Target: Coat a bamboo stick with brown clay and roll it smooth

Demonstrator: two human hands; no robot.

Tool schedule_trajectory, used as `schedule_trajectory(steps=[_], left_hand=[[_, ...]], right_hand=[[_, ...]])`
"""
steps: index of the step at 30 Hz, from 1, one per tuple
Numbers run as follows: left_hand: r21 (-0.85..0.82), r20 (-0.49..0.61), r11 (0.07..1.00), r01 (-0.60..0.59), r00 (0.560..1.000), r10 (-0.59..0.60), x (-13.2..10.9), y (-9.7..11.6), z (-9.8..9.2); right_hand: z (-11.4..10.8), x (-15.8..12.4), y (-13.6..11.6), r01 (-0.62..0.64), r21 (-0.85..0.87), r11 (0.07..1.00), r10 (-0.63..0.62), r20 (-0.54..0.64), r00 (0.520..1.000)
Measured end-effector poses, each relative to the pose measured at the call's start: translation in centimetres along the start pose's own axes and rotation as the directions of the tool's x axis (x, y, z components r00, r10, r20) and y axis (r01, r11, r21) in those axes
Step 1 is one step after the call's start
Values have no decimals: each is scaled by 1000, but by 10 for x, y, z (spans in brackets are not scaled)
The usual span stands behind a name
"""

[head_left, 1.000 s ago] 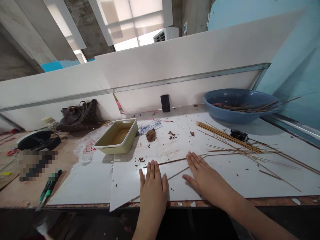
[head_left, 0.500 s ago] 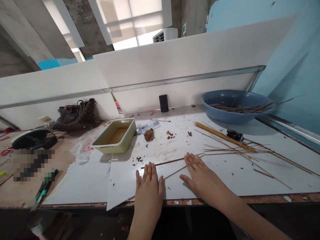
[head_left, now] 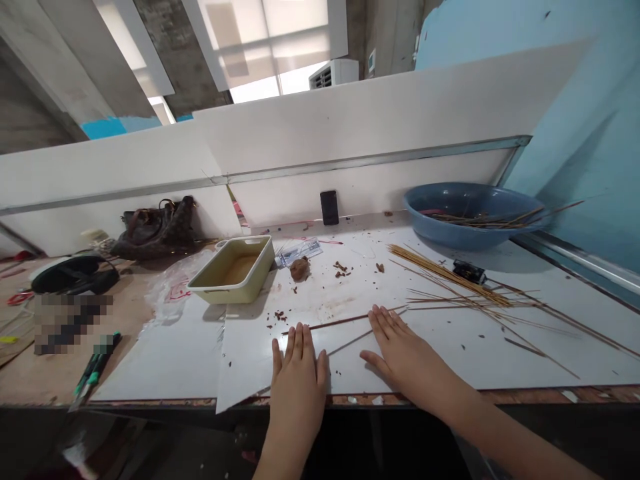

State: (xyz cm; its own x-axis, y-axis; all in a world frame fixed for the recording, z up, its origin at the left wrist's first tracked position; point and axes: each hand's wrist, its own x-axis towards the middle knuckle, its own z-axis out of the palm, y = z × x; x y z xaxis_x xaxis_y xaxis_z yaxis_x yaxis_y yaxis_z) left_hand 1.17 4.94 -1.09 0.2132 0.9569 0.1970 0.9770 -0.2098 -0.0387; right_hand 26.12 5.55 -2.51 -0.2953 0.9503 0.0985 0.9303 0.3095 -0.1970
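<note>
Well, the left hand (head_left: 297, 380) and right hand (head_left: 413, 353) lie flat and apart, holding nothing, on the white board (head_left: 240, 353), just below a thin stick (head_left: 340, 324).

Left hand (head_left: 296, 393) and right hand (head_left: 410, 353) are resting flat, fingers spread, on the white sheet (head_left: 345, 360); thin brown stick (head_left: 345, 321) is lying across it at the fingertips.

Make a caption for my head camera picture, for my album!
Left hand and right hand lie flat on a white board by a thin stick, near loose sticks.
</note>
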Motion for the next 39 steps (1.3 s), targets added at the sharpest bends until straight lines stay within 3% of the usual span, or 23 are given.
schedule_trajectory(steps=[2,8,16,23,29,33,39], left_hand=[[1,12,1000,-2,1000,2,1,-1,3],[-9,54,997,83,995,-82,35,4,-10],[-4,-72,1000,20,997,-20,-3,-8,12],[-14,8,996,82,997,-82,37,2,-9],[14,-90,999,46,995,-45,-5,-1,1],[-6,-105,1000,20,994,-21,-14,15,-6],[-101,82,992,-79,993,88,20,45,-14]], right_hand=[[0,1,2,15,3,1000,-15,4,1000],[-23,40,5,-7,25,1000,4,93,996],[1,2,4,48,-26,999,-48,-17,999],[-11,40,8,22,21,1000,-22,-4,1000],[0,1,6,41,-7,999,-42,-33,999],[-10,-5,-7,63,3,998,-63,-54,997],[-31,31,-38,164,90,982,-167,27,986]])
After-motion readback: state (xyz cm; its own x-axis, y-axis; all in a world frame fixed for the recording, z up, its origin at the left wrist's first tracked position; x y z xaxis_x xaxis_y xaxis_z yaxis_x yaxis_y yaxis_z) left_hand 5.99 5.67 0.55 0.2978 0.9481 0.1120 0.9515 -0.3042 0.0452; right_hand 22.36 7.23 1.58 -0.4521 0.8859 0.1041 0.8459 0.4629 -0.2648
